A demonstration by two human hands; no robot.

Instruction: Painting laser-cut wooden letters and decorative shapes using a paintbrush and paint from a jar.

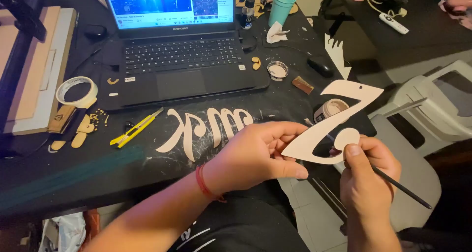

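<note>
The left hand (pixel 255 156) is closed in a pinch on the lower edge of a pale Z-shaped cutout (pixel 339 114), held up just off the black table's (pixel 69 173) front-right corner, w/ the right hand (pixel 366 176) curled shut round a thin black brush (pixel 400 188) whose tip sits at the cutout's round end. Looks like the painting step, approx mid-way; next stroke likely needs a steady grip & light pressure. Left of the cutout lie a cut-out script word (pixel 206 126), a yellow utility knife (pixel 135 129) & a laptop (pixel 182 55).
</note>
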